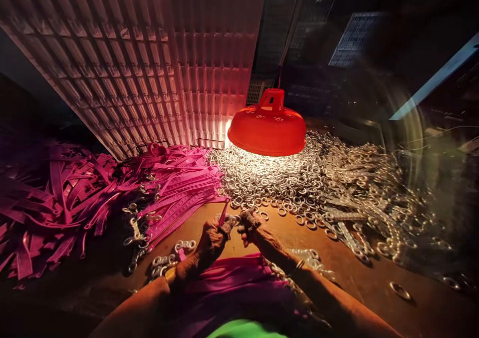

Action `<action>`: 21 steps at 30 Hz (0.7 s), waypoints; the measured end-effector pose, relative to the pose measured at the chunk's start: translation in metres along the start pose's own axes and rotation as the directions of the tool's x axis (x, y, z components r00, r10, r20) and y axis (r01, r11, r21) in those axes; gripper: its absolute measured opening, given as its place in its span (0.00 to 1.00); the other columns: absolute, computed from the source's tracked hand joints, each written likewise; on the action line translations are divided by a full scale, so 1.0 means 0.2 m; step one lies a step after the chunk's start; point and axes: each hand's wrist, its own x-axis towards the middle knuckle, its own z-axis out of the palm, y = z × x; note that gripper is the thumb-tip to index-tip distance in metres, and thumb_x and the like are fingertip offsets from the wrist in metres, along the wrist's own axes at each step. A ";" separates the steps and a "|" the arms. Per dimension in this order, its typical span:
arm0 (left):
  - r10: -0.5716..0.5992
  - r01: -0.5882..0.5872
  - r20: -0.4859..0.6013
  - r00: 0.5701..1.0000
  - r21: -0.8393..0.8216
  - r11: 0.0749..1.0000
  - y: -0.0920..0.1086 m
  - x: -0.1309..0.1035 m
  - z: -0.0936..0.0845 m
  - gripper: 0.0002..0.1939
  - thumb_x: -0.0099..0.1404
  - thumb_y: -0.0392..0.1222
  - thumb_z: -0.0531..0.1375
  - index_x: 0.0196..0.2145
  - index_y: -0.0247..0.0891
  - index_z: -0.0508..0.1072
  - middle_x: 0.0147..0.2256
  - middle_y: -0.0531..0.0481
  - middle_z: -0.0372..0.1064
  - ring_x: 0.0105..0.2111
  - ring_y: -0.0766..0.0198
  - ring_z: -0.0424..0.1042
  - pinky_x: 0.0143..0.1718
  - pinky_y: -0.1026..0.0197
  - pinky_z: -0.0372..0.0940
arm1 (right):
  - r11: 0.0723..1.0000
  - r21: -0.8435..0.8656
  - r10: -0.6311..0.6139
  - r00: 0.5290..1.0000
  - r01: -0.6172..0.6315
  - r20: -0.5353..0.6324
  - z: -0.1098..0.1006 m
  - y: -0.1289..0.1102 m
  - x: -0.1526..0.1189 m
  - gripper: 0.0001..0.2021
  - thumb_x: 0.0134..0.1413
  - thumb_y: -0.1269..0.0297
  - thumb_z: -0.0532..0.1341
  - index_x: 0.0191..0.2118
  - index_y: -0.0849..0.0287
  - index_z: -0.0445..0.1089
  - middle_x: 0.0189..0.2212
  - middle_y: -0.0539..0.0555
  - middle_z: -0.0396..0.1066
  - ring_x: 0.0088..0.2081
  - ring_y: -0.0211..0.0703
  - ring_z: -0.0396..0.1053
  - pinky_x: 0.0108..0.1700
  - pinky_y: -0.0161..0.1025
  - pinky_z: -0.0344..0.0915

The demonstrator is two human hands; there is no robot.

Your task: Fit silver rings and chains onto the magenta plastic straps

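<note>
My left hand (215,235) is closed around a narrow pink strap (224,212), whose end sticks up above the fingers. My right hand (252,228) is closed too, its fingertips on a small metal ring (236,220) between the hands, close to the strap. Dark wraps cover some fingers of both hands. Whether the strap passes through the ring is too small to tell. Ahead of my left hand lies a bundle of pink straps (183,193). A heap of metal rings (262,178) spreads beyond my right hand. More pink straps (239,278) with ringed ends lie beneath my forearms.
A red lamp shade (267,128) hangs low over the rings, lit beneath. A ribbed translucent panel (149,63) leans behind the straps. Loose pink straps (60,193) pile up at left. One stray ring (399,290) lies on the brown tabletop (337,283) at right.
</note>
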 end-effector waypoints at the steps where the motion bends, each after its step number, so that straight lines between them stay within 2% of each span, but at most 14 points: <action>1: -0.017 0.017 -0.007 1.000 -0.004 1.000 -0.01 0.01 0.00 0.16 0.57 0.51 0.60 0.28 0.32 0.74 0.19 0.55 0.57 0.21 0.70 0.56 0.23 0.65 0.53 | 0.999 -0.048 -0.012 1.000 0.012 -0.016 0.00 0.01 -0.01 0.18 0.46 0.48 0.61 0.33 0.58 0.62 0.28 0.51 0.65 0.22 0.35 0.63 0.21 0.31 0.63; 5: -0.087 0.086 0.024 0.996 0.011 0.996 -0.02 0.01 0.01 0.15 0.57 0.50 0.59 0.28 0.33 0.71 0.20 0.54 0.59 0.20 0.70 0.56 0.22 0.66 0.52 | 0.968 -0.239 -0.099 0.993 0.080 -0.066 0.00 0.02 -0.02 0.13 0.50 0.52 0.59 0.33 0.57 0.62 0.24 0.48 0.60 0.21 0.34 0.59 0.17 0.29 0.59; 8: -0.119 0.118 0.076 0.990 0.009 0.993 -0.01 0.02 0.01 0.13 0.56 0.49 0.59 0.25 0.35 0.69 0.19 0.54 0.59 0.19 0.70 0.56 0.21 0.65 0.51 | 0.926 -0.348 -0.173 0.984 0.146 -0.047 0.00 0.02 -0.01 0.07 0.51 0.59 0.56 0.31 0.57 0.60 0.23 0.48 0.59 0.22 0.35 0.59 0.18 0.29 0.58; 11: -0.052 0.054 0.124 0.991 -0.009 0.999 -0.02 0.03 0.00 0.15 0.56 0.49 0.59 0.19 0.37 0.64 0.18 0.56 0.54 0.20 0.71 0.52 0.22 0.64 0.48 | 0.811 -0.527 -0.326 0.944 0.254 -0.048 0.01 0.01 0.00 0.04 0.48 0.63 0.55 0.29 0.56 0.59 0.21 0.49 0.60 0.21 0.37 0.58 0.20 0.32 0.57; 12: -0.064 0.069 0.144 0.988 -0.030 0.997 -0.03 0.04 -0.01 0.16 0.55 0.49 0.59 0.19 0.37 0.63 0.18 0.56 0.53 0.20 0.71 0.50 0.21 0.64 0.47 | 0.766 -0.575 -0.383 0.922 0.286 -0.051 0.01 0.01 0.01 0.04 0.46 0.63 0.55 0.29 0.56 0.59 0.21 0.49 0.61 0.21 0.38 0.59 0.20 0.33 0.57; 15: -0.219 0.248 0.216 0.952 -0.121 0.961 -0.06 0.06 -0.05 0.17 0.52 0.52 0.59 0.19 0.38 0.62 0.16 0.58 0.51 0.16 0.73 0.46 0.19 0.64 0.42 | 0.674 -0.639 -0.497 0.868 0.371 -0.020 0.03 0.02 0.02 0.03 0.46 0.63 0.55 0.30 0.55 0.61 0.22 0.53 0.65 0.23 0.43 0.63 0.22 0.36 0.59; 18: -0.336 0.386 0.254 0.907 -0.184 0.904 -0.08 0.09 -0.07 0.16 0.49 0.53 0.60 0.22 0.36 0.66 0.16 0.56 0.56 0.14 0.74 0.50 0.18 0.64 0.44 | 0.676 -0.610 -0.522 0.853 0.413 -0.002 0.05 0.02 0.04 0.06 0.50 0.58 0.57 0.31 0.54 0.64 0.24 0.55 0.68 0.25 0.44 0.64 0.25 0.38 0.61; 21: -0.240 0.307 0.262 0.935 -0.255 0.917 -0.09 0.13 -0.07 0.18 0.48 0.53 0.63 0.27 0.33 0.72 0.22 0.50 0.66 0.21 0.69 0.62 0.25 0.63 0.56 | 0.785 -0.499 -0.459 0.886 0.366 -0.072 0.04 -0.04 0.08 0.12 0.51 0.51 0.59 0.30 0.54 0.64 0.25 0.53 0.67 0.24 0.42 0.63 0.25 0.38 0.62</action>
